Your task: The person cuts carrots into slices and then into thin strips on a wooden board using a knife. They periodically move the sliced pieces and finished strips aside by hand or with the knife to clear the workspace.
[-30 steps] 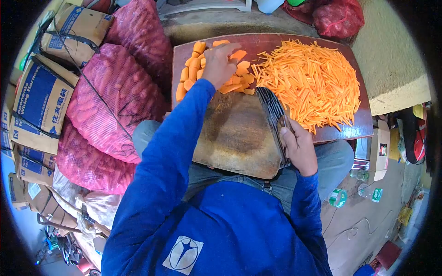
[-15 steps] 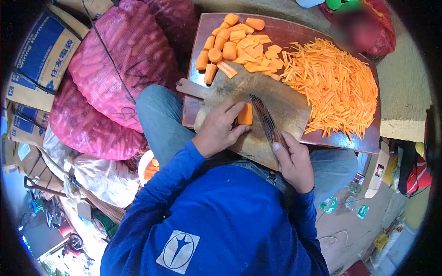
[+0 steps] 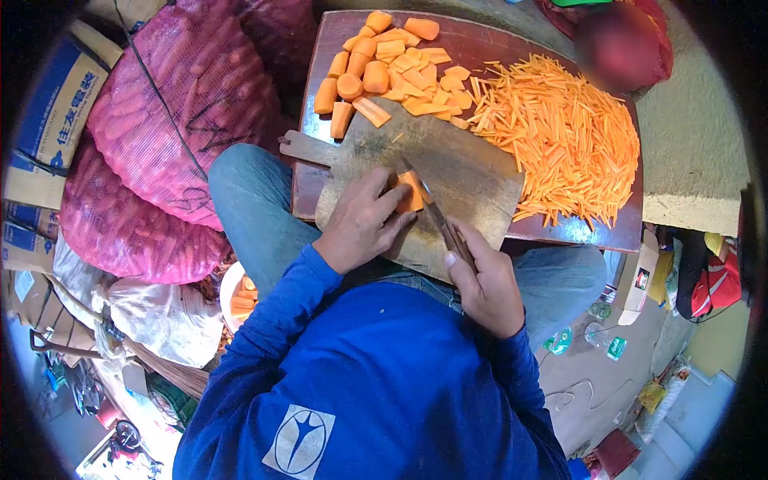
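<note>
My left hand (image 3: 362, 224) sits at the centre of the frame, fingers curled down onto a carrot slab (image 3: 410, 194) that lies flat on the board (image 3: 464, 172). My right hand (image 3: 484, 284), just below and to the right, is closed round the handle of the knife (image 3: 432, 210), whose blade runs up and left from my fist and meets the slab on its right edge. The slab's long axis points toward the upper right, roughly along the blade. My left fingertips touch the slab right beside the blade. The uncut chunks (image 3: 376, 60) lie at the upper middle, the strips (image 3: 560, 136) at the upper right.
</note>
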`<state>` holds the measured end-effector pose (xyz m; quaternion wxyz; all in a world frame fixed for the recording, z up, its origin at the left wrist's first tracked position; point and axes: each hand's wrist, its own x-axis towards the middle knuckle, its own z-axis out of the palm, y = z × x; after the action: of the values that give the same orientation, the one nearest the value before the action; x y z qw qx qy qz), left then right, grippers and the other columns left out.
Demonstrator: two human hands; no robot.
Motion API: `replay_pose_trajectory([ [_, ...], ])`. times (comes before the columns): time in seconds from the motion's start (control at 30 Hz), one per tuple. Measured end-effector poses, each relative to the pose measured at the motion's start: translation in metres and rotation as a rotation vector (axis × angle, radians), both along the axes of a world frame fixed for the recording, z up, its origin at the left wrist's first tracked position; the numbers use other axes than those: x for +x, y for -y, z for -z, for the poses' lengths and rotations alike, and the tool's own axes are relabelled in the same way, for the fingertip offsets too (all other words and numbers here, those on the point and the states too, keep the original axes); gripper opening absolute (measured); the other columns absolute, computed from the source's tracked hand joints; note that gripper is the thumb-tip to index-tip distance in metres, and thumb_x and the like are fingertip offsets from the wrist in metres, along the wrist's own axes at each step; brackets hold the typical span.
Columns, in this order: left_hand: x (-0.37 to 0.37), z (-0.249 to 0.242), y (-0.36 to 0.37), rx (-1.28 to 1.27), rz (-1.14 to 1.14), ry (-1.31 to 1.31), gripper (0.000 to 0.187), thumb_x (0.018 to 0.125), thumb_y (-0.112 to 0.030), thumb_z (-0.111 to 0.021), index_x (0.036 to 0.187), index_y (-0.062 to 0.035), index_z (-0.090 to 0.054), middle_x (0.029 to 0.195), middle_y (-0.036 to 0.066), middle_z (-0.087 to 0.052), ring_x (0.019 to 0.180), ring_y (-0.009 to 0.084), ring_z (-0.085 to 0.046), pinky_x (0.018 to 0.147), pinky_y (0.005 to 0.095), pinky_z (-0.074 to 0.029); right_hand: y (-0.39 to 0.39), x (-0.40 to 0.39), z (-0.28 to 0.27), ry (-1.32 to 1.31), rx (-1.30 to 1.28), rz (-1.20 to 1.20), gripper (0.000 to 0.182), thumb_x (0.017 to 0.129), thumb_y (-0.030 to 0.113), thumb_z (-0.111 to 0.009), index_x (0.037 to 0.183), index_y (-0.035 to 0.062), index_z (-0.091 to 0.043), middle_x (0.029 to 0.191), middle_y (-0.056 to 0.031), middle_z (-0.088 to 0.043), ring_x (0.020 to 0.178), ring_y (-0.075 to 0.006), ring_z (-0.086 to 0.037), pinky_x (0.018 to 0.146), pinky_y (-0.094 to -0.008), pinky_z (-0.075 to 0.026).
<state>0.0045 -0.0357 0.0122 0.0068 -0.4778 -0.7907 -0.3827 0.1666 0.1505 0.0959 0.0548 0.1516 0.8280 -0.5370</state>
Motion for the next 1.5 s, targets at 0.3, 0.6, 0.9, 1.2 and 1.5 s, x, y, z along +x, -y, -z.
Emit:
replay_pose_trajectory([
  [0.3,-0.001,-0.002,0.000,-0.096,0.062,-0.102,0.053,0.085,-0.016,-0.087,0.131,-0.0008,-0.065,0.126,0.024,-0.064,0.106,0.0434,-0.068,0.089,0.0505,-0.057,0.016,0.021,-0.007,0.015,0.194,-0.049,0.046,0.105,0.014,-0.063,0.147,-0.0027,-0.055,0.118,-0.0300,-0.074,0.111,-0.0477,-0.074,0.092,-0.0441,-0.059],
  [0.6,-0.001,0.003,-0.003,-0.065,0.033,-0.191,0.045,0.087,-0.022,-0.084,0.123,-0.0026,-0.065,0.116,0.019,-0.061,0.095,0.0360,-0.065,0.077,0.0470,-0.051,0.014,-0.008,0.007,-0.042,0.208,-0.109,0.047,0.107,0.020,-0.060,0.150,0.0049,-0.050,0.104,-0.0300,-0.074,0.090,-0.0507,-0.074,0.080,-0.0573,-0.058],
  [0.9,0.001,0.004,-0.005,-0.060,0.002,-0.197,0.042,0.088,-0.023,-0.083,0.120,-0.0032,-0.067,0.113,0.019,-0.061,0.093,0.0357,-0.065,0.077,0.0470,-0.051,0.008,-0.010,0.013,-0.051,0.167,-0.075,0.046,0.105,0.020,-0.062,0.148,0.0062,-0.052,0.095,-0.0290,-0.074,0.087,-0.0512,-0.073,0.076,-0.0585,-0.057],
  [1.2,0.002,-0.001,-0.003,-0.170,-0.019,-0.216,0.040,0.090,-0.028,-0.079,0.121,-0.0052,-0.068,0.115,0.019,-0.058,0.103,0.0356,-0.057,0.083,0.0473,-0.046,0.008,-0.009,0.014,-0.052,0.154,-0.042,0.045,0.104,0.018,-0.063,0.147,0.0059,-0.054,0.093,-0.0306,-0.073,0.087,-0.0512,-0.073,0.075,-0.0576,-0.057],
  [1.5,0.002,0.000,-0.001,-0.163,-0.012,-0.202,0.042,0.089,-0.027,-0.079,0.124,-0.0052,-0.068,0.123,0.019,-0.060,0.107,0.0357,-0.056,0.087,0.0493,-0.042,0.012,-0.006,0.007,-0.039,0.178,-0.066,0.044,0.105,0.019,-0.062,0.145,0.0052,-0.053,0.097,-0.0316,-0.073,0.091,-0.0522,-0.072,0.077,-0.0575,-0.057],
])
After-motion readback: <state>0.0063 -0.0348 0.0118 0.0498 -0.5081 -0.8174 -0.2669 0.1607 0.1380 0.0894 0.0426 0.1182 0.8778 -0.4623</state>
